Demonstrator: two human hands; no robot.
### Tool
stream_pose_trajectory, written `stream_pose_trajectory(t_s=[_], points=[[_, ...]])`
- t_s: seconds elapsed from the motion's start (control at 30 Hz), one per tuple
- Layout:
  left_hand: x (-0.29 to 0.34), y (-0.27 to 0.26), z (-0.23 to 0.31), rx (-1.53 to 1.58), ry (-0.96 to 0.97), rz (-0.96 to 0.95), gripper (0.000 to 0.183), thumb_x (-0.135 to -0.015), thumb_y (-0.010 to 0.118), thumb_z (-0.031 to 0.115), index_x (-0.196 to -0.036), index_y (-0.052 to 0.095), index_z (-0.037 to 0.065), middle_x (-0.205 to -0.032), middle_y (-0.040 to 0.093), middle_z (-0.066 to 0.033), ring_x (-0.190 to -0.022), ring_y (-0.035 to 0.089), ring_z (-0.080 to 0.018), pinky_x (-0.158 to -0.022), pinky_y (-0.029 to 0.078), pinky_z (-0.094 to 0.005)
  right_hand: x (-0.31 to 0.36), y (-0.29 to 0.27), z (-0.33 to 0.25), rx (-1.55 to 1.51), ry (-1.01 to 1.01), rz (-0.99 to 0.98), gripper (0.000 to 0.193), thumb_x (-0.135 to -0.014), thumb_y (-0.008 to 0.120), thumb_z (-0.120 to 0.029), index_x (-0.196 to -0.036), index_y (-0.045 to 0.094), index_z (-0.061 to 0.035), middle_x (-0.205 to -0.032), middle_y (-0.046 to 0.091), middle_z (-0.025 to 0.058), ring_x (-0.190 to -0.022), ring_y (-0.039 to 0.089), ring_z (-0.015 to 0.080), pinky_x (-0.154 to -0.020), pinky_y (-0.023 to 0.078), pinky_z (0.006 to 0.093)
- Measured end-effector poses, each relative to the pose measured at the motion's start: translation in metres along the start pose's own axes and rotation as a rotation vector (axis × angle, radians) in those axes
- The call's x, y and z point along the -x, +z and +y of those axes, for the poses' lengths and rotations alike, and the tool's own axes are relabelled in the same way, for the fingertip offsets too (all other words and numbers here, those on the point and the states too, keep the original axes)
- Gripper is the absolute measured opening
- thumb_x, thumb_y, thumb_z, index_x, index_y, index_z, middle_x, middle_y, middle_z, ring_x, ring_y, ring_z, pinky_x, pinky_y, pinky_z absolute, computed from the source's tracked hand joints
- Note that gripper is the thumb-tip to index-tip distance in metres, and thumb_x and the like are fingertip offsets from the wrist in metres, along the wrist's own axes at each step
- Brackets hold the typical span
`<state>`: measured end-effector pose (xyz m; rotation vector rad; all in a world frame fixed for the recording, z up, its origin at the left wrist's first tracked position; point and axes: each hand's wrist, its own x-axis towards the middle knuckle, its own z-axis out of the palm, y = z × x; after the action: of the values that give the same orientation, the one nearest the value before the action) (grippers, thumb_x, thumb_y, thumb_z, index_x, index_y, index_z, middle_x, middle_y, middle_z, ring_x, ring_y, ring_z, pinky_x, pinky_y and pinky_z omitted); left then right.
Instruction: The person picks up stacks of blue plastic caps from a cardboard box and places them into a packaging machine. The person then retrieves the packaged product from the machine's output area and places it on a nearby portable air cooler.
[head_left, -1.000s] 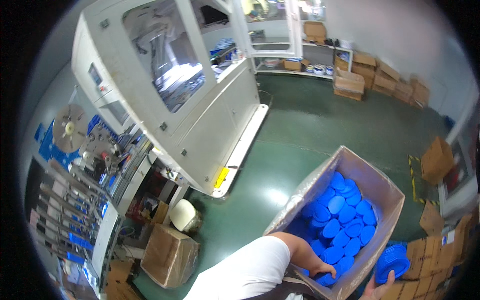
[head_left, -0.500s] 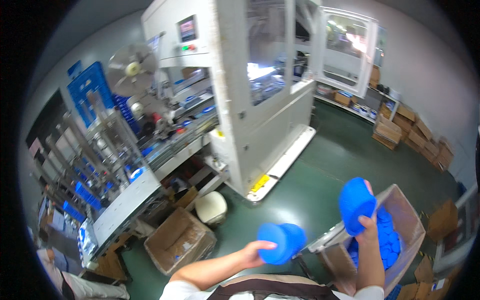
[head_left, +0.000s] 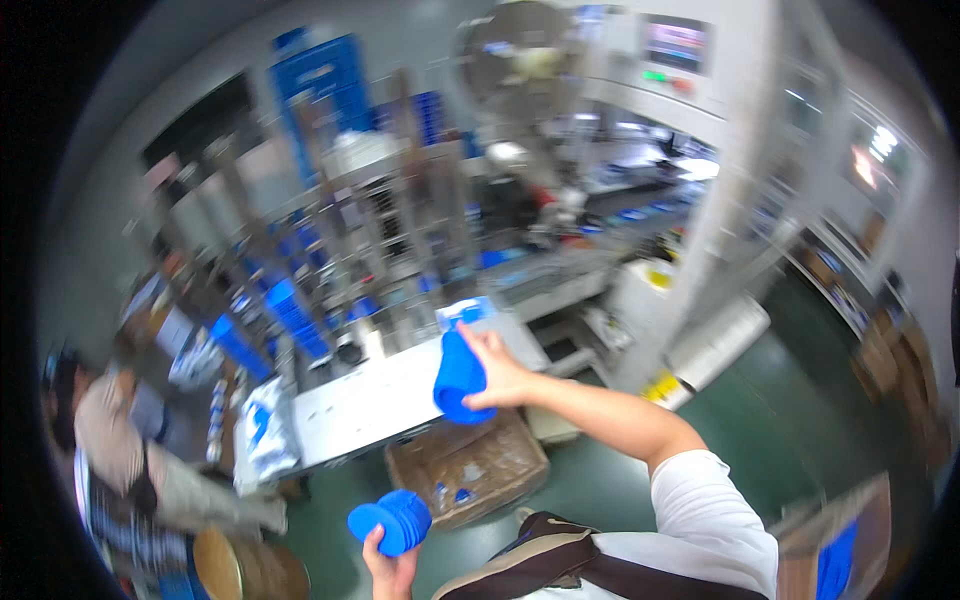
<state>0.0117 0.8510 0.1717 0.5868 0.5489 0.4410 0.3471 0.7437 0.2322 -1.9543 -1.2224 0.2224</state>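
Note:
My left hand [head_left: 390, 568], low in the view, grips a short stack of round blue plastic discs [head_left: 402, 520], thumb on the face of the end one. Farther forward, my right hand [head_left: 503, 372] is wrapped round a second, longer stack of blue discs [head_left: 459, 376], held tilted over the edge of a white machine table [head_left: 365, 405]. On that table's far right part lies a blue-and-white packet [head_left: 465, 312]. Blue stacks [head_left: 295, 318] stand between upright metal rods behind the table. The picture is somewhat blurred by motion.
Below the table stands an open cardboard box [head_left: 470, 470] with a few blue scraps. A clear plastic bag [head_left: 268, 430] lies on the table's left end. Another person [head_left: 150, 450] is at the far left, near a round drum [head_left: 250, 570]. A carton of blue discs [head_left: 835, 560] sits lower right.
My view has turned left, from the carton of blue discs to the machine table. Both hands still hold their stacks; the right one now reaches forward over the table edge.

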Motion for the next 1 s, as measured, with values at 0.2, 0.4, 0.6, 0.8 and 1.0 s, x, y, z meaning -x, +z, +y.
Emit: stream_pose_trajectory(t_s=[0.2, 0.4, 0.6, 0.8, 1.0], points=[[-0.036, -0.008, 0.036, 0.168, 0.161, 0.186, 0.07, -0.063, 0.066, 0.031, -0.126, 0.04, 0.012, -0.124, 0.047, -0.0132, -0.114, 0.046, -0.0339, -0.097, 0.034, -0.0535, -0.123, 0.066, 0.023, 0.523, -0.249, -0.378, 0.11, -0.053, 0.073, -0.038, -0.144, 0.015, -0.0133, -0.12, 0.036, 0.0281, -0.113, 0.037, 0.0442, -0.094, 0.034, 0.0474], [-0.029, -0.01, 0.068, 0.23, 0.379, 0.347, 0.075, -0.06, 0.069, 0.028, -0.126, 0.039, 0.011, -0.123, 0.048, -0.0128, -0.114, 0.046, -0.0331, -0.099, 0.034, -0.0515, -0.243, 0.044, -0.093, 0.367, -0.512, -0.423, 0.118, -0.052, 0.074, -0.036, -0.146, 0.005, -0.0197, -0.132, 0.021, 0.0346, -0.125, 0.025, 0.049, -0.102, 0.026, 0.0518], [-0.034, -0.02, 0.123, 0.306, 0.585, 0.344, 0.073, -0.063, 0.067, 0.025, -0.126, 0.038, 0.005, -0.121, 0.049, -0.0147, -0.112, 0.048, -0.033, -0.098, 0.037, -0.0491, -0.403, -0.041, -0.32, 0.386, -0.97, 0.849, 0.114, -0.055, 0.079, -0.029, -0.144, 0.009, -0.015, -0.129, 0.029, 0.0246, -0.122, 0.03, 0.0396, -0.102, 0.024, 0.0494], [-0.026, -0.091, 0.174, 0.378, 0.615, 0.389, 0.073, -0.064, 0.067, 0.024, -0.128, 0.037, 0.004, -0.124, 0.048, -0.0153, -0.114, 0.047, -0.0332, -0.1, 0.035, -0.0478, -0.461, -0.023, -0.35, 1.131, -0.714, 0.563, 0.111, -0.054, 0.077, -0.029, -0.144, 0.013, -0.0122, -0.126, 0.037, 0.0253, -0.123, 0.032, 0.0387, -0.105, 0.016, 0.0582], [-0.053, -0.142, 0.231, 0.287, 0.553, 0.358, 0.079, -0.065, 0.067, 0.032, -0.132, 0.032, 0.009, -0.128, 0.044, -0.0149, -0.118, 0.043, -0.0343, -0.102, 0.031, -0.0515, -0.456, 0.005, -0.277, 1.056, -0.89, 0.583, 0.112, -0.052, 0.08, -0.027, -0.143, 0.016, -0.0189, -0.125, 0.036, 0.0183, -0.119, 0.037, 0.0341, -0.104, 0.018, 0.0574]])
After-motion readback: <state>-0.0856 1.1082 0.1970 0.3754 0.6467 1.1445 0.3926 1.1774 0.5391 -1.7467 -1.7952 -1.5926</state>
